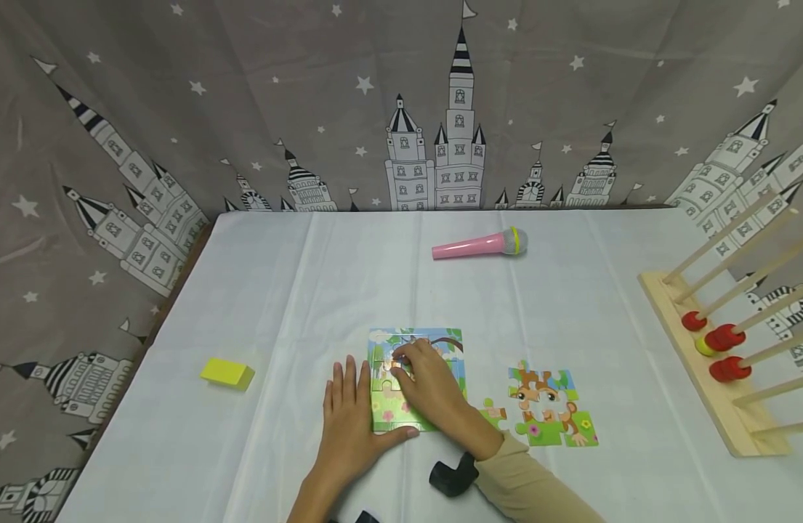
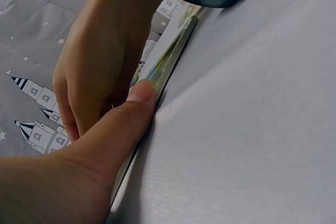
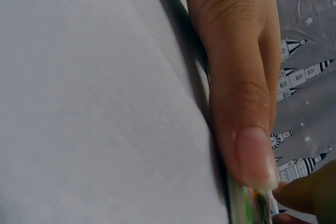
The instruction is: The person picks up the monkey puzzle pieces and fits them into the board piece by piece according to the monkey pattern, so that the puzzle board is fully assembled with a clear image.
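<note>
Two hands of mine are on one puzzle board (image 1: pixel 389 405), which lies on the white worktop (image 1: pixel 349 280) right about its middle, well in from the far edge. My left hand (image 1: pixel 354 415) lies with fingers straight along the board's left edge, thumb spread out to the near-left corner; the left wrist view shows that thumb touching the rim. My right hand (image 1: pixel 434 383) reaches over from the board's right side, thumb and forefinger bent towards each other above the upper half; I cannot tell whether they pinch a piece.

Clearances: one loose piece (image 1: pixel 494 412) sits just beside the board's right edge, close to my right forearm, so room is tight there. Further right, near that piece, lie the joined monkey pieces (image 1: pixel 538 385). White cloth runs from these to the bead frame (image 1: pixel 720 410) along the worktop's right edge. Toward the left edge, a yellow block (image 1: pixel 226 373), well apart from my left hand. Near the far edge, right of its midpoint, a pink microphone (image 1: pixel 473 245); broad stretch of cloth between it and the board.
</note>
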Action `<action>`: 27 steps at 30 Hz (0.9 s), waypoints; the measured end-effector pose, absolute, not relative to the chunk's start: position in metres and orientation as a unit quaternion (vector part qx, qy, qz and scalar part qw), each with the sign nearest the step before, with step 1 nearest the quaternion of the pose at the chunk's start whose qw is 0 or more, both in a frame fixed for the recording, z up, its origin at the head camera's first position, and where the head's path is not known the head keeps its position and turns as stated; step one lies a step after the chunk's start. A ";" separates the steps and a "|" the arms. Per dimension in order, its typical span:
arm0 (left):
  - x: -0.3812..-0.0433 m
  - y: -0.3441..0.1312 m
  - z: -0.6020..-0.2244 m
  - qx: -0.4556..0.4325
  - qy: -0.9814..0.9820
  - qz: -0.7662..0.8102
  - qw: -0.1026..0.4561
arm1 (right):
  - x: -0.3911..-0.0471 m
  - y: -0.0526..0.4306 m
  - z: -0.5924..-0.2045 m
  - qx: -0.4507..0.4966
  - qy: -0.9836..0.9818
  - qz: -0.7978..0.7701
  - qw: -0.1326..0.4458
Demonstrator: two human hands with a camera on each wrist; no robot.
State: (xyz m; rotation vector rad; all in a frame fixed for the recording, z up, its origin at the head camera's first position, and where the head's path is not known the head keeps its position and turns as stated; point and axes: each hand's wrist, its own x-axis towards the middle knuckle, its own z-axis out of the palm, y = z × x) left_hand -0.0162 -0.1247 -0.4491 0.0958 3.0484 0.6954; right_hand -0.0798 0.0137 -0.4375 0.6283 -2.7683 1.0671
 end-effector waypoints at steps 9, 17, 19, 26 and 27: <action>-0.016 -0.125 -0.449 0.030 0.973 0.228 0.010 | -0.070 0.015 -0.432 0.241 -0.927 0.276 0.075; -0.016 -0.126 -0.451 0.043 0.974 0.223 -0.010 | -0.047 0.019 -0.425 0.297 -0.924 0.237 0.047; -0.016 -0.127 -0.451 0.046 0.973 0.227 -0.007 | -0.042 0.020 -0.424 0.317 -0.922 0.221 0.023; -0.016 -0.128 -0.450 0.050 0.974 0.221 -0.017 | -0.032 0.022 -0.428 0.340 -0.919 0.194 -0.047; -0.016 -0.128 -0.451 0.051 0.974 0.220 -0.018 | -0.031 0.022 -0.428 0.340 -0.919 0.193 -0.049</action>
